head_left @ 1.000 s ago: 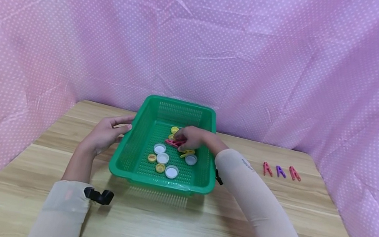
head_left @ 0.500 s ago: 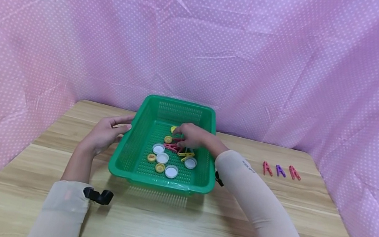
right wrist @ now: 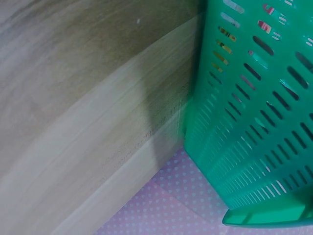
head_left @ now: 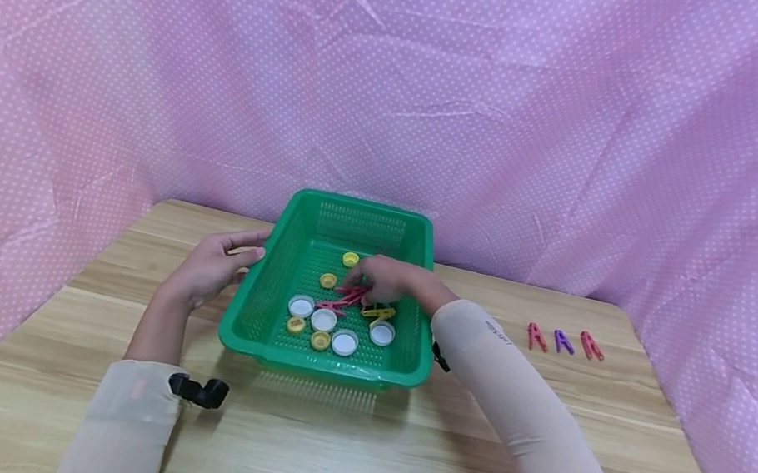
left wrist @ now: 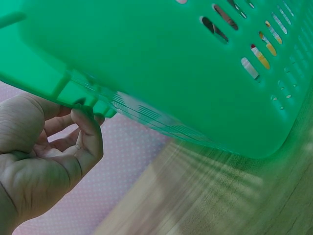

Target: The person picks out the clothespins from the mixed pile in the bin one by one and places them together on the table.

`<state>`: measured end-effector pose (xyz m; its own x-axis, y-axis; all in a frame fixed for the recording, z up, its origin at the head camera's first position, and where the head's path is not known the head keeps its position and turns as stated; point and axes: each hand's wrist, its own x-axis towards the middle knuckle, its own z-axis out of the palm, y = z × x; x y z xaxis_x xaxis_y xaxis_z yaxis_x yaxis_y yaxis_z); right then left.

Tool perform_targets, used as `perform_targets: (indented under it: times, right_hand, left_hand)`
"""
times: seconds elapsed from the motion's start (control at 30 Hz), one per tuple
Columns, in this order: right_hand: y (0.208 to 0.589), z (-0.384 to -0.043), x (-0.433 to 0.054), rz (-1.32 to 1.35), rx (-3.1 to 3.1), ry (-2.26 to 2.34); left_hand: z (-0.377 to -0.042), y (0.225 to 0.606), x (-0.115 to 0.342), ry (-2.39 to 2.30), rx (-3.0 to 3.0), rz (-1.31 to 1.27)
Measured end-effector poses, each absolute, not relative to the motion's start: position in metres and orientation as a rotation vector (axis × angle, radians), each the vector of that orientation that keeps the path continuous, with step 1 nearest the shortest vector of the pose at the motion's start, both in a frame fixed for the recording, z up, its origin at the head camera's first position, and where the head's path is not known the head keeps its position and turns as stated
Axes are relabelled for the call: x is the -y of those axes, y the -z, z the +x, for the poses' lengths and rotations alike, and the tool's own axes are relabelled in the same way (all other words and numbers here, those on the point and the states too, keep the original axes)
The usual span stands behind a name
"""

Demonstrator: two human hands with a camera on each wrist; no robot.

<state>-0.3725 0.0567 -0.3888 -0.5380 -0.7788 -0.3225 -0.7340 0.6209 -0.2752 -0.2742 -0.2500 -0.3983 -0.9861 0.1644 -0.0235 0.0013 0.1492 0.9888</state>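
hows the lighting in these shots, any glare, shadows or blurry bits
Head view: fairly even light, a pale sheen on the front of the table, a soft shadow beside the right sleeve; left wrist view: the near wall of the basket looks soft and featureless, with striped shadow on the tabletop; right wrist view: dimmer, with a dark band of shadow across the wood.

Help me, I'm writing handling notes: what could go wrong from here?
The right hand, at the red clips, could perhaps snag a yellow clip lying close by. The green basket might slide if bumped, since the left hand grips only one side of it.
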Motion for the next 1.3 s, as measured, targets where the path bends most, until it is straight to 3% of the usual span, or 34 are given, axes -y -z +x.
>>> perform_targets:
  times: [0.47,1.03,1.3]
  right_hand:
    - [0.3883,-0.3703,-0.0576,-0.903,-2.68,-0.033]
    - [0.385,-0.3716,-0.0577,-1.12,-2.409,0.325]
    - [0.3885,-0.3711,-0.0561,-1.112,-2.508,0.209]
  left_hand:
    - [-0.2741,0.4,0.2502,-1.978,-2.273,0.174]
    - [-0.2759,0.399,0.251,-1.943,-2.292,0.158]
    - [-0.2753,0.399,0.2508,-1.943,-2.292,0.15]
